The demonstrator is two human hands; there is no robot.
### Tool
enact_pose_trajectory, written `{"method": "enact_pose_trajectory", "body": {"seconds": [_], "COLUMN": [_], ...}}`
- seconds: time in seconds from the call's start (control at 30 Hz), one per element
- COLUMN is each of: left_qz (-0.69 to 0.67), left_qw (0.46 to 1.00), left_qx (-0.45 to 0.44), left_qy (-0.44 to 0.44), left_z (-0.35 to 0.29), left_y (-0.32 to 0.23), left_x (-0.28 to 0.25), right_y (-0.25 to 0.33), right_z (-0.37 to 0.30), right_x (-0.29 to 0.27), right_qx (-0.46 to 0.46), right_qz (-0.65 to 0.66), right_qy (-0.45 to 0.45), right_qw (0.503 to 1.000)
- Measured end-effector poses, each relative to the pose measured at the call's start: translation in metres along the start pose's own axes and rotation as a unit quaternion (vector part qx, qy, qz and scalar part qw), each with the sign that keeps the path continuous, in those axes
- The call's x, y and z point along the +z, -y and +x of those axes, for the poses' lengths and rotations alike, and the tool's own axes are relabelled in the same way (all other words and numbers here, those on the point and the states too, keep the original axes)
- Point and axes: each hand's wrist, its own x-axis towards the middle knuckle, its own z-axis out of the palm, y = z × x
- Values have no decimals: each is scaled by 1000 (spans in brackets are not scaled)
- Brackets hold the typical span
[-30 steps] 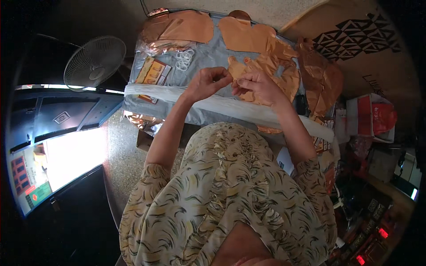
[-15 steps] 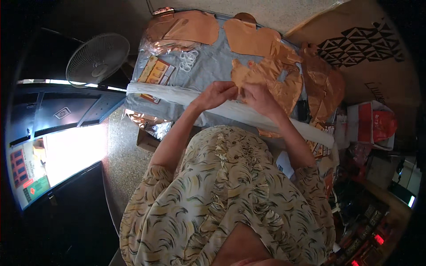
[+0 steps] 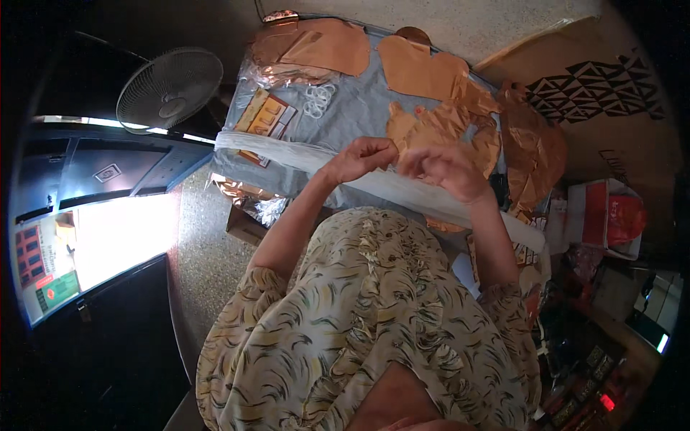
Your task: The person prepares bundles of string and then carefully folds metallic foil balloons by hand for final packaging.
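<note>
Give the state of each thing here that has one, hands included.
Left hand: fingers pinched; anything held unseen
Right hand: blurred; grip unclear
White strand bundle: stretched lengthwise
Copper-coloured sheet behind hands: crinkled
White rings: loosely clustered
Fan: running or not, unclear
Red light: lit

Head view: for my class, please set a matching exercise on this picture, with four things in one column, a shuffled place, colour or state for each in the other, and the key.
Things
1. fan
2. long white bundle
3. crumpled foil piece
4. left hand

Descriptions
A. copper-coloured
B. fingers drawn together
C. left of the table
D. lies across the table's near part

Pairs: 1-C, 2-D, 3-A, 4-B
</note>
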Motion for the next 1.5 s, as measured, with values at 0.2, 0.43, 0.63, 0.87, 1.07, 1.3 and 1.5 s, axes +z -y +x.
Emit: {"method": "enact_pose_trajectory", "body": {"seconds": [0.2,0.43,0.63,0.87,1.07,1.3,1.5], "left_qz": [-34,-103,61,10,-116,-20,-80], "left_qw": [999,994,993,996,993,995,996], "left_qx": [8,10,4,40,-20,21,26], "left_qy": [-29,-33,-99,-77,-32,-95,-26], "left_z": [2,3,1,-9,-18,-13,-15], "left_y": [-14,-6,0,-2,11,-13,-14], "left_x": [5,11,-4,-11,-24,-3,10], "right_y": [-7,16,10,14,24,3,13], "right_z": [12,13,9,0,17,15,21], "right_x": [0,16,2,-15,38,8,36], "right_qx": [41,-88,-20,45,-130,197,-135], "right_qz": [-369,16,-109,-80,207,-325,60], "right_qy": [-89,-34,-80,15,-51,-8,-80], "right_qw": [924,995,991,996,968,925,986]}}
